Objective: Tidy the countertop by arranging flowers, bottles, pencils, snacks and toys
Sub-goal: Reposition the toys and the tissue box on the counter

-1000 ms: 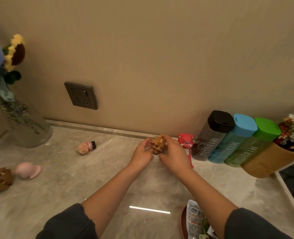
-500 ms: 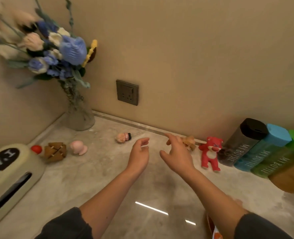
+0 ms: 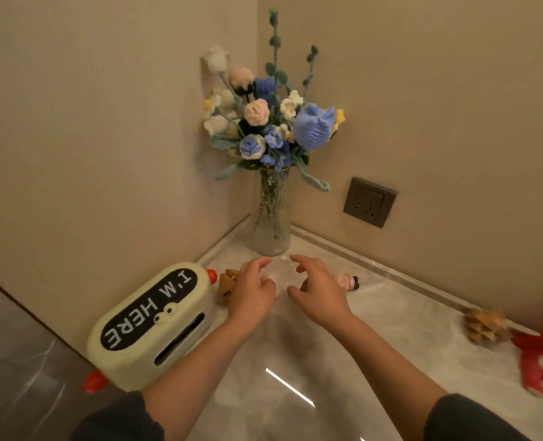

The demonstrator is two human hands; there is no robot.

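Two beige walls (image 3: 104, 122) met in a corner behind the pale marbled countertop (image 3: 391, 329), whose polished face threw back a thin strip of light low in my view. One dark wall socket (image 3: 369, 202) sat on the right-hand wall, and a brushed steel surface (image 3: 15, 361) bordered the counter at the far left. I counted one glass vase (image 3: 271, 218) standing right in the corner, with one bunch of knitted flowers (image 3: 273, 122), blue, cream and pink, upright in it. One cream tissue box (image 3: 155, 323) lettered "I'M HERE" lay along the left wall. I made out four toys plainly. The first wooden puzzle (image 3: 226, 281) lay just beyond the box and partly behind the left hand (image 3: 252, 294). The second wooden puzzle (image 3: 486, 327) lay by the right wall. One red bear toy (image 3: 541, 361), cut by the frame edge, lay just beside it. One small pink figure (image 3: 349, 280) lay just past the right hand (image 3: 316, 291). Both hands reached out in front of the vase, fingers spread and loosely bent, gripping nothing. I could not tell whether they touched the stone.
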